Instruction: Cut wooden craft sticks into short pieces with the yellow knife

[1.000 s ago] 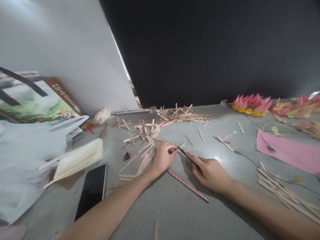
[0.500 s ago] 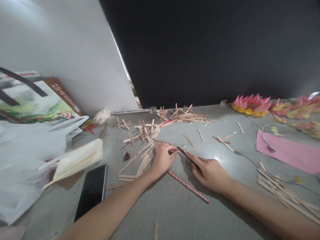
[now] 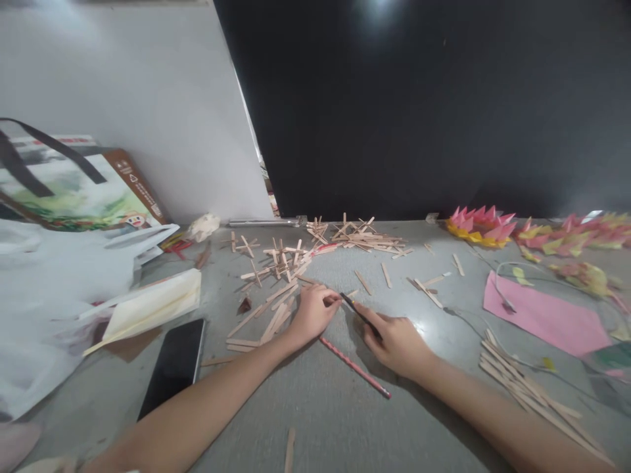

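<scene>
- Holds a slim black tool (image 3: 363,317) in the closed grip of the right hand (image 3: 397,347), tip just beside the left fingertips.
- Pinches what appears to be a wooden stick (image 3: 306,280) in the left hand (image 3: 314,313), over the gray surface (image 3: 246,420), largely hidden by the fingers.
- Calls for a steady pinch, fingertips out of the tool's path, and short, light strokes.
- Best worked clear of the pink pencil (image 3: 355,366) near the left hand.

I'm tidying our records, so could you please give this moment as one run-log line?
left hand: fingers together, contents unclear | right hand: holds slim black tool, tip near left hand | nearby: pink pencil, wooden sticks
</scene>
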A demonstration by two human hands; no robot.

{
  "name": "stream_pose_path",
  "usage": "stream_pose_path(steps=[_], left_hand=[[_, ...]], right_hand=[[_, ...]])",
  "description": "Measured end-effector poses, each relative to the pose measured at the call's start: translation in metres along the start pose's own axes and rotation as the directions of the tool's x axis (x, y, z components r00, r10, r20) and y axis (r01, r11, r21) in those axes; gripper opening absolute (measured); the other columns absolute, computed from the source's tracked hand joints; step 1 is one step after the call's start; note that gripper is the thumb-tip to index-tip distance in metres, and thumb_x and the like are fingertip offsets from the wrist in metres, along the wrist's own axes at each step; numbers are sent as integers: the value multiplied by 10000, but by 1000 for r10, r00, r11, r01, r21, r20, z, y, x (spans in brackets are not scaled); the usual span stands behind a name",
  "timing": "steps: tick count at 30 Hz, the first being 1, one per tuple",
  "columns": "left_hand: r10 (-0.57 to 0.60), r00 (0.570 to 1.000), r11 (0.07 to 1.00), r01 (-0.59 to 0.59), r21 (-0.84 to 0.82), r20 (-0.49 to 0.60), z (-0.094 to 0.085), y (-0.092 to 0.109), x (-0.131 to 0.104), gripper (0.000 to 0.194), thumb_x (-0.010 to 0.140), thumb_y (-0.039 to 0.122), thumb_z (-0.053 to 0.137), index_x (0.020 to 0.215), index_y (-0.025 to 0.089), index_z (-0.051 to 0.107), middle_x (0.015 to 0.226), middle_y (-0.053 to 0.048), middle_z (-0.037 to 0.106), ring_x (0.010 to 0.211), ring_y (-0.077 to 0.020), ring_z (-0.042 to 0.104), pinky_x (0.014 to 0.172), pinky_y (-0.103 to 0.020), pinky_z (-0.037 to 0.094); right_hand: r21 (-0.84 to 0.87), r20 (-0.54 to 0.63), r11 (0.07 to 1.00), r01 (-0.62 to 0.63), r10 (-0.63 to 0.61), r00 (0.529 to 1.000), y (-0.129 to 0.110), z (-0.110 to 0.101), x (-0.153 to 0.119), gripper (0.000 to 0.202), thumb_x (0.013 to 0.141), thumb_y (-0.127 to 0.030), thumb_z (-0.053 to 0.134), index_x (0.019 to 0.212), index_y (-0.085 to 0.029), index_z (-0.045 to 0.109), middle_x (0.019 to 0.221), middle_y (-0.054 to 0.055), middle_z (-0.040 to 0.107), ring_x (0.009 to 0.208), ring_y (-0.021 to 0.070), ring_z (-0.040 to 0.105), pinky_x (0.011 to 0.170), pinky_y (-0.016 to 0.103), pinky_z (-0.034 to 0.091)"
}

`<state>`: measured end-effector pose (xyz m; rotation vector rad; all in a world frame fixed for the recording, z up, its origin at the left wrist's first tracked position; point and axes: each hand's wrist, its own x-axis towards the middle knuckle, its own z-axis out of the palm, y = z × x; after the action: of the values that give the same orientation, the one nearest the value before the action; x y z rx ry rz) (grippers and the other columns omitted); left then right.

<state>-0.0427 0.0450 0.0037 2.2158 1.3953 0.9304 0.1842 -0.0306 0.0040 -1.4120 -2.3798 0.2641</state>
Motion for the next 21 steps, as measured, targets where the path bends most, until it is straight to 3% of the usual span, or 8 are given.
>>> stream_pose_path(steps=[6,15,21], left_hand=[[4,1000,1000,-5,-24,-7,0,1,4,72,858,200,725,831,200,792,760,-44,754,720,-180,665,745,-299,480],[-133,989,989,137,-63,61,5,6,13,110,844,204,737,892,152,822,814,-77,792,759,-196,706,739,-279,499],[-141,986,986,148,-73,89,12,5,31,109,836,194,751,898,153,830,784,-68,795,725,-196,718,701,-267,499]], right_hand=[[13,11,1000,17,-17,1000,3,-6,4,569,993,-253,460,1561,-244,434,966,56,802,719,202,734,622,268,402],[33,99,998,60,-63,993,14,-22,6,588,1036,-285,407,1616,-202,356,958,81,788,775,218,725,681,274,430],[66,106,986,151,-158,982,33,-29,12,617,1060,-276,397,1662,-217,276,1131,112,781,887,235,746,759,295,470]])
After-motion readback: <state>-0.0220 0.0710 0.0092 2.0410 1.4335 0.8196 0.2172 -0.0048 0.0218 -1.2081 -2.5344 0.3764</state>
